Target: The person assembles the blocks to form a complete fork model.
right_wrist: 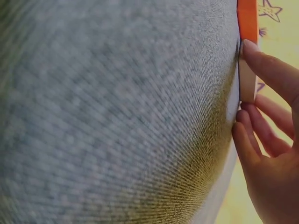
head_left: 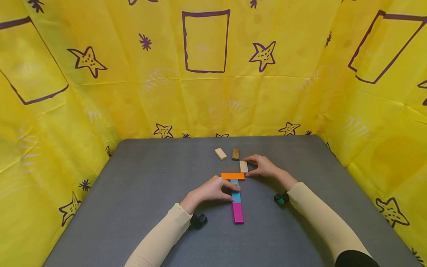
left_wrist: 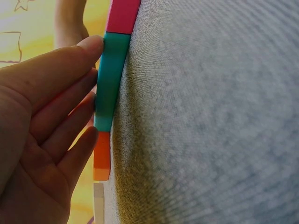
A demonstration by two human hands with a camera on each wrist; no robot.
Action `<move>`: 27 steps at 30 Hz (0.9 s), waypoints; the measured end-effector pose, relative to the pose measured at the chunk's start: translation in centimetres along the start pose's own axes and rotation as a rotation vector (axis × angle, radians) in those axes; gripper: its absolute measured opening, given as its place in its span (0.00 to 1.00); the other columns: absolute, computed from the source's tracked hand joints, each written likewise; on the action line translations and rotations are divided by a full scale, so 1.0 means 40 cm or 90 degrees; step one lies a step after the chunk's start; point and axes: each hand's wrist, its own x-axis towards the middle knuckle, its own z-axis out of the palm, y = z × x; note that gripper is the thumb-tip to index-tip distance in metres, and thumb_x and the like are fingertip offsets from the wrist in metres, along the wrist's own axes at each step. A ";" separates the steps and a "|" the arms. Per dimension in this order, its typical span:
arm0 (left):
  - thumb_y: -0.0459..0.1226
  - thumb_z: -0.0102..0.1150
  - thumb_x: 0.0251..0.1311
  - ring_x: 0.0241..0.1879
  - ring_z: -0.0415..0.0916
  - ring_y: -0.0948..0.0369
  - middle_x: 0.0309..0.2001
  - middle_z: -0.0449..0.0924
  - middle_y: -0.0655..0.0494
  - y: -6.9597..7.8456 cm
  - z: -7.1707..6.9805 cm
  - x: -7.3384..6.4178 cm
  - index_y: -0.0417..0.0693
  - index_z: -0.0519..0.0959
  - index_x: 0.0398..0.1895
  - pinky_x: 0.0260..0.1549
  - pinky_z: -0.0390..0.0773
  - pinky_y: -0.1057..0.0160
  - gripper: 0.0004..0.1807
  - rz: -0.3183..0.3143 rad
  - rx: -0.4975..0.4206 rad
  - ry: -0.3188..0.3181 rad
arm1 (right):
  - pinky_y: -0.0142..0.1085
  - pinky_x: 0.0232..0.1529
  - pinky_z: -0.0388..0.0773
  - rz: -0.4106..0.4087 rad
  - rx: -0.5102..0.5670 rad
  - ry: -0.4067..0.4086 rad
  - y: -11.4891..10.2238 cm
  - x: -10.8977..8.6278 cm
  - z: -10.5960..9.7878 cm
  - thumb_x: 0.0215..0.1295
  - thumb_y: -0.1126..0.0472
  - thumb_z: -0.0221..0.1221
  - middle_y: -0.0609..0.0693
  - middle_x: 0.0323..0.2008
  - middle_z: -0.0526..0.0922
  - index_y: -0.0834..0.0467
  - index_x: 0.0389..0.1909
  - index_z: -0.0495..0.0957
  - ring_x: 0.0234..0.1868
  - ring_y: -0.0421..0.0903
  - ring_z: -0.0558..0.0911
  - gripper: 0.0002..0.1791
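My right hand pinches a pale wooden block between the thumb at its near end and the fingers at its far end. An orange block lies crosswise just nearer. A blue block runs from the orange block toward me, and a magenta block continues that line. My left hand rests its thumb and fingertips on top of the blue block. Seen in the left wrist view, its fingers lie fairly straight along the blue block, close to the orange block.
Beyond my hands lie a second pale wooden block and a dark brown one. All the blocks lie on a grey table. Yellow patterned cloth hangs at the back and both sides.
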 end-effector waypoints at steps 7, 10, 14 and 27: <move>0.46 0.68 0.52 0.54 0.73 0.75 0.49 0.81 0.74 -0.002 0.000 0.000 0.62 0.81 0.54 0.53 0.73 0.70 0.22 0.002 0.000 0.000 | 0.47 0.57 0.73 0.005 0.010 -0.002 0.004 0.001 -0.001 0.49 0.52 0.71 0.57 0.51 0.77 0.61 0.59 0.74 0.53 0.53 0.77 0.36; 0.46 0.68 0.52 0.53 0.73 0.75 0.49 0.81 0.74 -0.004 0.001 0.000 0.62 0.81 0.54 0.52 0.73 0.70 0.22 0.004 0.001 0.001 | 0.47 0.57 0.73 0.011 0.012 0.000 0.002 0.001 0.001 0.49 0.52 0.71 0.57 0.51 0.77 0.61 0.59 0.74 0.52 0.53 0.76 0.36; 0.46 0.68 0.52 0.54 0.73 0.75 0.49 0.81 0.74 -0.005 0.001 0.002 0.62 0.81 0.54 0.53 0.72 0.70 0.22 0.004 0.005 0.001 | 0.48 0.58 0.73 0.026 0.017 0.001 -0.001 0.000 0.001 0.49 0.52 0.71 0.57 0.52 0.77 0.61 0.59 0.74 0.53 0.53 0.76 0.36; 0.46 0.68 0.52 0.53 0.73 0.75 0.50 0.81 0.73 -0.002 0.000 0.001 0.61 0.81 0.54 0.50 0.73 0.72 0.22 0.012 0.010 0.000 | 0.47 0.57 0.74 0.048 0.009 0.025 -0.010 -0.001 0.004 0.48 0.50 0.72 0.58 0.52 0.78 0.62 0.57 0.75 0.53 0.54 0.77 0.36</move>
